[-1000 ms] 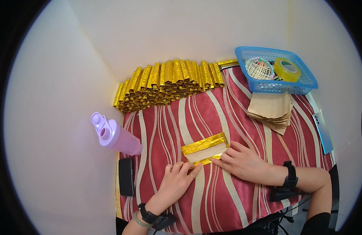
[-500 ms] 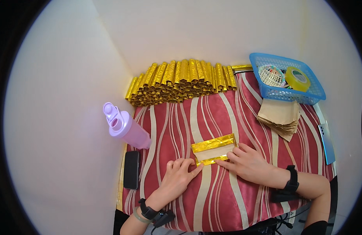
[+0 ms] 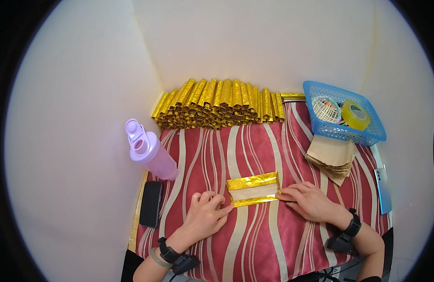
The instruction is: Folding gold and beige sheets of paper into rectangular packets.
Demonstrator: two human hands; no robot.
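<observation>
A sheet of gold foil paper [image 3: 253, 193] lies in front of me with its two long edges folded inward, so a pale inner strip shows between gold bands. My left hand [image 3: 206, 217] is closed at the near left corner, fingers curled and the thumb side against the paper. At the right end, my right hand [image 3: 312, 202] has its fingertips drawn together on the paper's edge. The undersides of both hands' fingertips are hidden. Beyond the sheet, many folded gold paper tubes [image 3: 212, 101] are stacked against the back wall.
A blue basket [image 3: 346, 134] holding a yellow tape roll [image 3: 355, 115] and a small woven basket [image 3: 326, 109] stands back right, beside brown paper sheets [image 3: 332, 155]. A phone [image 3: 382, 190] lies right; a purple bottle [image 3: 160, 162] and black phone [image 3: 151, 204] are left.
My right hand has slid right, from the near fold to the sheet's right end. The left hand stays by the left corner. The whole view has shifted slightly.
</observation>
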